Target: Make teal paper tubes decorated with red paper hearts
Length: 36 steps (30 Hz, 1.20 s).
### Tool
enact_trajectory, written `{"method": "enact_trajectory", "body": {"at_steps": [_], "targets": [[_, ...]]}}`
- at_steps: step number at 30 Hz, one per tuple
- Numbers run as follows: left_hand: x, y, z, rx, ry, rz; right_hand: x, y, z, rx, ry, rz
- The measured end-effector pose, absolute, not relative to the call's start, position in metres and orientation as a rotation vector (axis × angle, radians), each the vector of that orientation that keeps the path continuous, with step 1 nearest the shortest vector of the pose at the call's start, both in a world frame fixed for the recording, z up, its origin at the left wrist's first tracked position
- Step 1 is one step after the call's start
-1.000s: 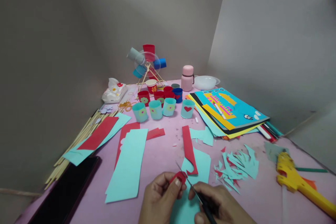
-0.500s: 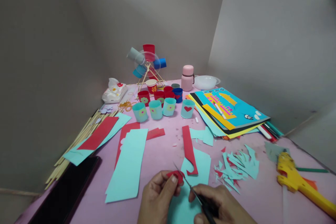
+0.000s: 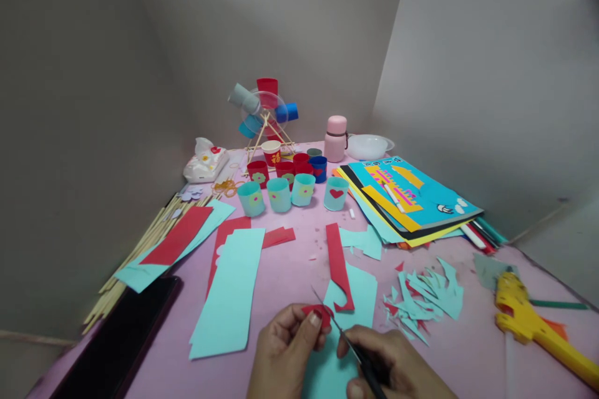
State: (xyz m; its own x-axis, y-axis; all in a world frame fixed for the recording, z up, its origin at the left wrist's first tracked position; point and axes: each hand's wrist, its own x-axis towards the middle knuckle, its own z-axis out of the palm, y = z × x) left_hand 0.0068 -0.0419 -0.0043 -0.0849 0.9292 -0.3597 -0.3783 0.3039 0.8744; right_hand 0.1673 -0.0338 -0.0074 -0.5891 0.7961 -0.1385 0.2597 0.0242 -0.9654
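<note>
Between thumb and fingers, my left hand (image 3: 291, 340) pinches a small red paper piece (image 3: 324, 318). My right hand (image 3: 386, 355) is wrapped round the black handles of a pair of scissors (image 3: 362, 358). The blades point up and left, right against the edge of the red piece; how far apart they are is hard to make out. Beneath both hands lies a light blue paper sheet (image 3: 362, 293). A red paper strip (image 3: 337, 262), with a curved cut at its near end, rests partly on that sheet.
Paper scraps (image 3: 425, 296) and a yellow glue gun (image 3: 519, 312) lie to the right. On the left are light blue strips (image 3: 229, 299), a phone (image 3: 126, 330) and wooden sticks (image 3: 140, 249). Decorated paper cups (image 3: 279, 195), a pink bottle (image 3: 336, 140) and a stick-framed wheel (image 3: 265, 112) stand behind.
The view has shifted very slightly. Both hands keep nearly the same position and grip, with the scissors still at the edge of the red paper piece.
</note>
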Motion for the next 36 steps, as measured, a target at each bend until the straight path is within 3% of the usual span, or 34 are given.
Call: {"method": "enact_trajectory", "body": {"at_steps": [36], "targets": [[-0.003,-0.038,-0.017,0.706,1.154,1.107,0.171,-0.031,-0.007,-1.126,-1.94,1.615]]}}
